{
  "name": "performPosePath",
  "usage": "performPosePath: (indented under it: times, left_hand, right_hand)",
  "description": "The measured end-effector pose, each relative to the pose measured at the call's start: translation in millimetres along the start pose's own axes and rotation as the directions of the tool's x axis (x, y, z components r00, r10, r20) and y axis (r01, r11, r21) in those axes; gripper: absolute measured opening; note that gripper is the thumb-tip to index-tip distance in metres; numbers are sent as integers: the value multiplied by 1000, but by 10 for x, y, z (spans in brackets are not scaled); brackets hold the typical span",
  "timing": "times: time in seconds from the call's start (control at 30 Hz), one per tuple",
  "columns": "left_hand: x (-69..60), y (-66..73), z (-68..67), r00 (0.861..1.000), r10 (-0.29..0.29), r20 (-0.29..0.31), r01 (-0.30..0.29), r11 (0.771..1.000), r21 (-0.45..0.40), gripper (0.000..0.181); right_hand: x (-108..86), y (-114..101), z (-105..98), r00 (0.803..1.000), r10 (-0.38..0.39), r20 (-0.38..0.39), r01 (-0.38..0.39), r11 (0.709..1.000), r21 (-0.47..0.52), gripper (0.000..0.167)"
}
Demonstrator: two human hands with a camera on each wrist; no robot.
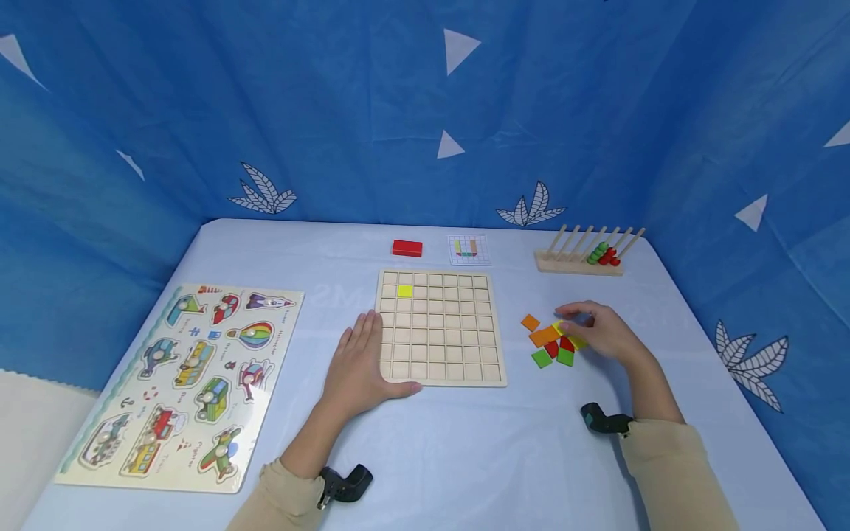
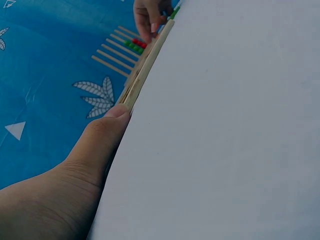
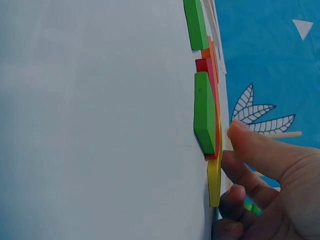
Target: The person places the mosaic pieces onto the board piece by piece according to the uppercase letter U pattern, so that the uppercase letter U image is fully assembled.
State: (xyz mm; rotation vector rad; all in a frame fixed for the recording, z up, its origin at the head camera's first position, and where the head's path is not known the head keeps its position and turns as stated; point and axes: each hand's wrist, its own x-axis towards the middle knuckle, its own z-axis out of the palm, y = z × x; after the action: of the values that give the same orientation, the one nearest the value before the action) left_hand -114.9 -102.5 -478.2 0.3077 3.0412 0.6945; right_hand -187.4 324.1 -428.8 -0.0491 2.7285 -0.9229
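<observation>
A wooden grid board (image 1: 438,328) lies flat in the middle of the table, with one yellow square tile (image 1: 405,291) in a cell near its upper left. Along the board's left edge rests my left hand (image 1: 358,369), fingers straight together and thumb (image 2: 117,111) against the near edge. To the right of the board is a small pile of square tiles: orange (image 1: 544,336), green (image 1: 541,358), red and yellow. Over the pile's right side is my right hand (image 1: 600,332), fingertips by a yellow tile (image 3: 214,182). Thumb and fingers stand apart, with no tile visible between them.
Behind the board lie a red block (image 1: 407,248) and a small pattern card (image 1: 468,250). A wooden peg rack (image 1: 579,267) with green and red beads stands at the back right. On the left lies a vehicle picture puzzle board (image 1: 182,391). Blue curtains (image 1: 372,110) enclose the table.
</observation>
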Motion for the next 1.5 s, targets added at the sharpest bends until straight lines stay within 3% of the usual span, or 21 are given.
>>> performPosePath:
  times: [0.33, 0.63, 0.9, 1.5]
  left_hand:
    - [-1, 7, -5, 1000, -6, 3, 6, 1000, 3, 140]
    - [7, -1, 13, 1000, -5, 5, 5, 1000, 4, 140]
    - [16, -1, 17, 1000, -10, 15, 10, 1000, 12, 140]
    - [1, 7, 2, 1000, -7, -1, 7, 1000, 3, 140]
  right_hand:
    - [23, 5, 3, 1000, 26, 17, -26, 1000, 2, 39]
    - [49, 37, 14, 1000, 22, -19, -22, 1000, -19, 33]
    - [34, 32, -27, 1000, 19, 21, -18, 999, -39, 38]
    - [62, 89, -41, 999, 26, -32, -26, 1000, -10, 32]
